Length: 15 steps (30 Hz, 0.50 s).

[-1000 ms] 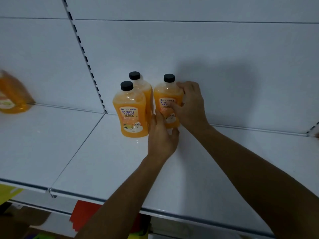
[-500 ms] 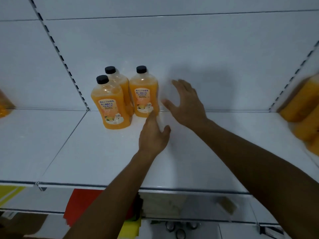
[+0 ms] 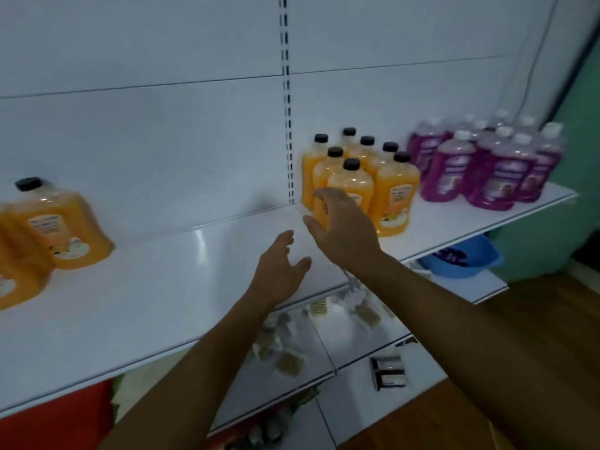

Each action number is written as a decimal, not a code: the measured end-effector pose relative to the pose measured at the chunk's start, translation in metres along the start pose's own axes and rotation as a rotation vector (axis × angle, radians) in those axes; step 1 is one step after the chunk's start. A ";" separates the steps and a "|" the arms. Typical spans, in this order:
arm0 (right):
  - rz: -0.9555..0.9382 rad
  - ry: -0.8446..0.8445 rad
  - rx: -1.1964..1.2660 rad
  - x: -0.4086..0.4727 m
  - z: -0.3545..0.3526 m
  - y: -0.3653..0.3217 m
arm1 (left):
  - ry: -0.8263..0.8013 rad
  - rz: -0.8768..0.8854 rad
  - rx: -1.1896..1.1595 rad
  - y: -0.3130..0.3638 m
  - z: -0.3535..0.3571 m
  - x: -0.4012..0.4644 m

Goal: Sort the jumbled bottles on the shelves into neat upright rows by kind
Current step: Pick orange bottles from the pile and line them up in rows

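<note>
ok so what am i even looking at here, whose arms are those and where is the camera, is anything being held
There is no machine here. The arms belong to a person wearing a wide-angle camera on the head, so this single view looks forward and down over their own hands at a white store shelf. The left hand hovers open over bare shelf. The right hand reaches, fingers spread, toward a cluster of upright orange bottles with black caps; it holds nothing. Right of those stand purple bottles with white caps. A few more orange bottles sit at the far left. A blue basin lies on a lower shelf.
</note>
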State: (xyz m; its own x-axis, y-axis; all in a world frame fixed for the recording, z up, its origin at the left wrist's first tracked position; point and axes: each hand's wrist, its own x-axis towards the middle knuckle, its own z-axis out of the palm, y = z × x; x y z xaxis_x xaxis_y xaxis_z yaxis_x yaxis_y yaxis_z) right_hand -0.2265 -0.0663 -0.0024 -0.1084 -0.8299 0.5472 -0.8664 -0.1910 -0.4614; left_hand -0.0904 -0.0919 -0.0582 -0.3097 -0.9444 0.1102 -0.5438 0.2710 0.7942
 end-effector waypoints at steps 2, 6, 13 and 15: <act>0.050 0.069 -0.010 -0.005 -0.020 0.023 | -0.018 0.032 -0.031 0.017 0.017 0.005; 0.156 0.121 0.052 -0.002 -0.036 0.056 | -0.016 0.062 -0.104 0.040 0.036 0.023; 0.188 0.013 0.122 0.026 -0.030 0.077 | -0.121 0.149 -0.217 0.034 0.047 0.061; 0.192 -0.024 0.079 0.034 -0.029 0.080 | -0.148 0.162 -0.251 0.030 0.049 0.067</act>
State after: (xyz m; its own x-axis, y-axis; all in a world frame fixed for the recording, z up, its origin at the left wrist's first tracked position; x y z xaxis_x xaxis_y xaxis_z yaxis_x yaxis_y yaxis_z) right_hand -0.3141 -0.0949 -0.0002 -0.2551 -0.8673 0.4274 -0.7897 -0.0681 -0.6096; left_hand -0.1658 -0.1384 -0.0565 -0.4962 -0.8506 0.1740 -0.2743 0.3438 0.8981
